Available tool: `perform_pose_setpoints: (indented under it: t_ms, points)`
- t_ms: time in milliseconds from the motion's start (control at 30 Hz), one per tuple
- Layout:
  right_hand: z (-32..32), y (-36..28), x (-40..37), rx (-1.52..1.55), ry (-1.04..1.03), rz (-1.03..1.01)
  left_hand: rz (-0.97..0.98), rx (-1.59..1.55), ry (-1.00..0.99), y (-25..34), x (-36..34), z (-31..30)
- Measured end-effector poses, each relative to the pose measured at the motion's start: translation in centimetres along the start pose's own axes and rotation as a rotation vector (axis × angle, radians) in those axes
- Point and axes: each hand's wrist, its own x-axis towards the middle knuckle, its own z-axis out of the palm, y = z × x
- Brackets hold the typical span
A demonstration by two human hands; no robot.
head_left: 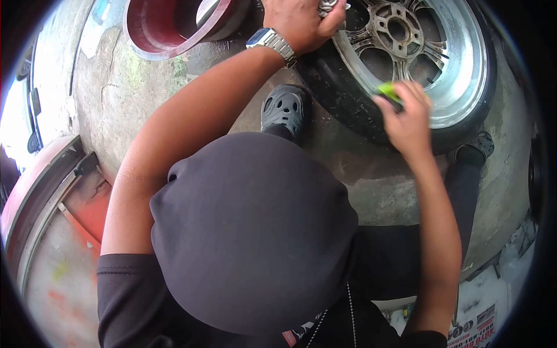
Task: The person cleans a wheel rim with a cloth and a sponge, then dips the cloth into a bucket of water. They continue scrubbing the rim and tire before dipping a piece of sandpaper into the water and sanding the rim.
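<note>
Right hand [411,119]: fingers closed on your green-and-black pad [387,90], near alloy wheel [464,87]. Left hand [299,24]: fingers curled round crumpled cloth [328,7]. Apparent step: rim rubbing; next stroke calls for steady pressure.

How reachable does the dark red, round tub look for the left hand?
Probably yes: the left hand is near the tub, nothing evident blocking, though it holds a crumpled, pale cloth.

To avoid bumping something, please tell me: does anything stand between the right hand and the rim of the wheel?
Only the green tool held in the right hand stands between it and the rim; nothing else visible is in the way. The left hand, holding a crumpled pale thing, is off to the side.
</note>
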Motion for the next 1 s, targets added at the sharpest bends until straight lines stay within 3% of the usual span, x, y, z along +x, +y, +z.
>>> perform_pose_setpoints:
  t_ms: [100,233,300,367,433,500,567,700,733,833,933,1000]
  points:
    - [3.7,-2.5,2.7,-0.013,0.145,0.096,0.001,0.011,0.008,0.2,0.1,0.0]
    - [-1.3,0.9,-2.0,-0.164,-0.022,0.067,0.011,0.001,0.017,-0.1,0.0,0.2]
    - [-1.6,1.6,-2.6,-0.084,-0.019,0.118,-0.001,0.022,0.0,-0.1,0.2,0.1]
    - [0.9,0.1,0.3,0.069,0.057,0.015,0.0,0.025,0.0,0.2,0.1,0.0]
    - [4.0,-1.4,3.6,0.012,0.149,0.06,0.017,0.031,0.027,0.1,0.0,0.0]
    - [3.9,-1.8,3.9,-0.023,0.141,0.045,0.016,0.018,0.018,0.0,-0.2,-0.2]
    - [0.8,-0.6,1.2,-0.043,-0.006,0.038,0.021,0.011,0.018,-0.2,-0.1,0.0]
    - [-1.2,1.2,-1.8,-0.051,-0.017,0.114,-0.009,0.014,0.013,0.0,0.0,0.0]
    - [0.4,0.4,-0.1,0.04,0.066,0.045,-0.023,0.039,-0.017,0.1,-0.1,-0.1]
    - [4.4,-2.2,5.3,-0.007,0.139,0.085,-0.001,0.035,0.011,0.0,-0.1,0.0]
    - [2.0,-1.1,3.2,-0.083,0.005,0.057,-0.002,0.033,-0.015,0.1,-0.2,-0.3]
    - [-0.7,0.6,-0.7,-0.047,-0.056,0.173,-0.005,0.022,-0.017,0.0,0.2,-0.1]
